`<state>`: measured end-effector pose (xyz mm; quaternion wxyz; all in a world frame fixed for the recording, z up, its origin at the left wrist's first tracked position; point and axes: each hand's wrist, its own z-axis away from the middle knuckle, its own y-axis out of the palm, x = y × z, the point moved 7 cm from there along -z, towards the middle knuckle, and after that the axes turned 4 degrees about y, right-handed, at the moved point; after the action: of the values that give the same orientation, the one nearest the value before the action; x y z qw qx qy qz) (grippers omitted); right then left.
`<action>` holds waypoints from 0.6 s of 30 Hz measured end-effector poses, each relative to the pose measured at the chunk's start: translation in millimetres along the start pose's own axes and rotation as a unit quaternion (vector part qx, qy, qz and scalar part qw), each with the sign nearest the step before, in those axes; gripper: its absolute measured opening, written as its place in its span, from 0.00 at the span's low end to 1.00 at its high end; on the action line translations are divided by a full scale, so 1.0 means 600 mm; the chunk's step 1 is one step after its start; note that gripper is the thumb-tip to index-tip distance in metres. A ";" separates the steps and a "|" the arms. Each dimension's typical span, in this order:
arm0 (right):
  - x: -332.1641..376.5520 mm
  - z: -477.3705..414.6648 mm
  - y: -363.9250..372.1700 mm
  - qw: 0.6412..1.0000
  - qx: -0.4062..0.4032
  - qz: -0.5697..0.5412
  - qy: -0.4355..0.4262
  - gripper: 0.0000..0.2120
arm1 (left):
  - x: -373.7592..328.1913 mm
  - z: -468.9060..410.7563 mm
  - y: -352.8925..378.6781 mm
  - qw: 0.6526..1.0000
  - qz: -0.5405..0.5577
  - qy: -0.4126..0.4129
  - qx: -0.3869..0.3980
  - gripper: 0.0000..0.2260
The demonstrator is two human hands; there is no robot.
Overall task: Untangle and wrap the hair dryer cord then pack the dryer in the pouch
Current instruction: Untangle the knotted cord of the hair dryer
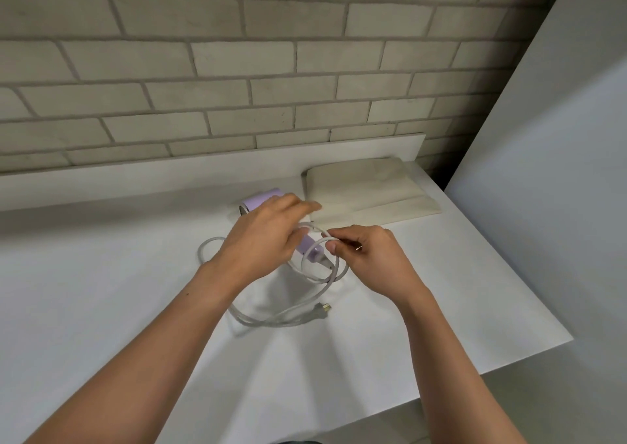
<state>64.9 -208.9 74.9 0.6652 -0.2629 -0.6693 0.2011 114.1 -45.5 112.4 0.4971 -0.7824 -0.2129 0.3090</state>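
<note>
A lilac hair dryer (pixel 262 200) lies on the white worktop (pixel 101 274), its barrel towards the brick wall (pixel 237 70) and its handle (pixel 309 251) pointing back towards the person. The left hand (pixel 264 233) hovers over the middle of the dryer and hides most of the body. Its fingers reach out to the right, fairly straight but blurred, and a strand of the white cord (pixel 271 318) passes between them and the thumb. Whether this grip is pressed on the strand or merely spread around it, I cannot tell.

The right hand (pixel 369 253) is just beside the handle's end. Its grip is pinching the cord between thumb and forefinger, with the other fingers curled in behind (a small loop rises from the pinch and arcs over towards the left hand). More cord circles loosely round the handle, one loop lies out to the left of the left wrist, and a long double run sweeps along the worktop nearer the person, ending in the plug (pixel 322 308), which rests flat.

A beige pouch (pixel 366 189) lies flat to the right of the dryer, near the wall, apart from both hands.
</note>
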 end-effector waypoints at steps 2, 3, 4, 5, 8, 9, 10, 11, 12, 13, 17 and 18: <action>0.008 0.004 0.005 1.000 0.008 0.023 -0.013 0.09 | -0.020 -0.004 0.007 0.996 -0.039 0.056 0.049 0.15; 0.012 0.005 0.007 0.999 0.011 0.033 -0.018 0.10 | -0.026 -0.005 0.009 0.993 -0.069 0.066 0.063 0.14; 0.014 0.006 0.008 0.999 0.008 0.034 -0.019 0.10 | -0.028 -0.007 0.008 0.992 -0.091 0.068 0.061 0.13; 0.014 0.007 0.009 0.999 -0.001 0.028 -0.017 0.10 | -0.030 -0.009 0.002 0.991 -0.101 0.066 0.049 0.13; 0.008 0.007 0.004 0.999 -0.041 -0.017 0.000 0.07 | -0.034 -0.009 -0.014 0.991 -0.111 0.066 -0.023 0.15; 0.007 0.008 0.004 0.998 -0.049 -0.034 0.007 0.07 | -0.034 -0.005 -0.021 0.992 -0.101 0.053 -0.059 0.17; 0.006 0.009 0.006 0.997 -0.054 -0.046 0.013 0.06 | -0.029 -0.001 -0.031 0.991 -0.083 0.031 -0.098 0.18; 0.006 0.010 0.008 0.997 -0.057 -0.053 0.017 0.06 | -0.023 0.003 -0.041 0.990 -0.064 0.004 -0.127 0.17; 0.004 0.012 0.011 0.996 -0.060 -0.059 0.019 0.07 | -0.017 0.006 -0.049 0.988 -0.042 -0.025 -0.147 0.15; 0.003 0.014 0.012 0.995 -0.063 -0.067 0.021 0.07 | -0.009 0.009 -0.054 0.986 -0.023 -0.051 -0.157 0.12; 0.003 0.013 0.009 0.995 -0.071 -0.069 0.020 0.08 | 0.031 0.012 -0.044 0.986 -0.022 -0.130 -0.100 0.08; 0.005 0.013 0.008 0.996 -0.066 -0.058 0.016 0.08 | 0.040 0.013 -0.037 0.986 -0.034 -0.147 -0.070 0.08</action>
<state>57.3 -202.9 73.8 0.6678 -0.2705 -0.6842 0.1132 125.5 -16.0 123.7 0.4150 -0.7536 -0.3312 0.3876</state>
